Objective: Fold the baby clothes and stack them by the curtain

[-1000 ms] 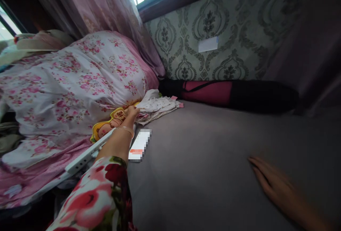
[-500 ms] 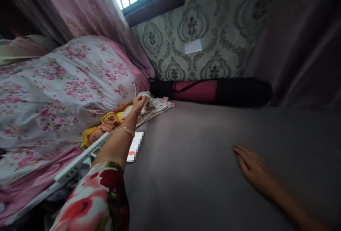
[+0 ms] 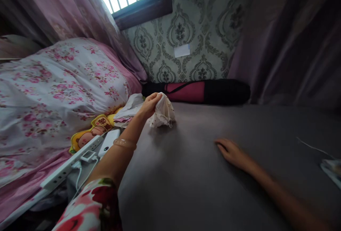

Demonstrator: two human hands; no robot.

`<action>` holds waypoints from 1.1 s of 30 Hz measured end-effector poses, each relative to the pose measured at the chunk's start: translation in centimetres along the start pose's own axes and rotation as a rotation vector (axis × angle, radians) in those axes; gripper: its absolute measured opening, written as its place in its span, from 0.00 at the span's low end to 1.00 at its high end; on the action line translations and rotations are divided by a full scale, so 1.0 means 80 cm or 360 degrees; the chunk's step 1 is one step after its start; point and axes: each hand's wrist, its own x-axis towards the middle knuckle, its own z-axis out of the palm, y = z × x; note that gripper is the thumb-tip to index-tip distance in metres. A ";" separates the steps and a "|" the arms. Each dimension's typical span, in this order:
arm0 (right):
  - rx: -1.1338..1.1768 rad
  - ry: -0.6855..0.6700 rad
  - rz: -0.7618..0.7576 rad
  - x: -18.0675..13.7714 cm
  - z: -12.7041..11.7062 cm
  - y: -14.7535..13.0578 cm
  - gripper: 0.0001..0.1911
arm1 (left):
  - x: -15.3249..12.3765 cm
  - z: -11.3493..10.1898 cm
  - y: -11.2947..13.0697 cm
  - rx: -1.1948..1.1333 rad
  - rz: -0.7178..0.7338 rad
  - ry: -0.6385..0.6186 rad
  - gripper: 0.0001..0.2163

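My left hand (image 3: 150, 106) pinches the top of a white garment (image 3: 163, 113) with small dark spots and a thin cord. The garment hangs bunched, its lower end at the grey sheet (image 3: 186, 177). Left of that hand lies a small pile of white and pinkish cloth (image 3: 130, 106), partly hidden by my forearm. On the right, my right hand (image 3: 231, 153) rests low over the sheet, fingers stretched out and empty; whether it touches is unclear.
A white power strip (image 3: 71, 161) with plugs, a white device (image 3: 109, 143) and a yellow cartoon cushion (image 3: 89, 137) lie left. Behind them is floral bedding (image 3: 61, 82). A black and maroon long bag (image 3: 186, 92) lies along the wall. Far right is a white cord (image 3: 314, 148).
My left hand has lifted the garment off the cloth pile and carried it right, over the grey sheet. The view has turned slightly right. My right hand stays outstretched.
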 end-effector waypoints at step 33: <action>0.1222 -0.0198 0.0800 -0.006 -0.230 -0.102 0.22 | -0.096 0.134 0.011 0.0524 0.0369 -0.0924 0.09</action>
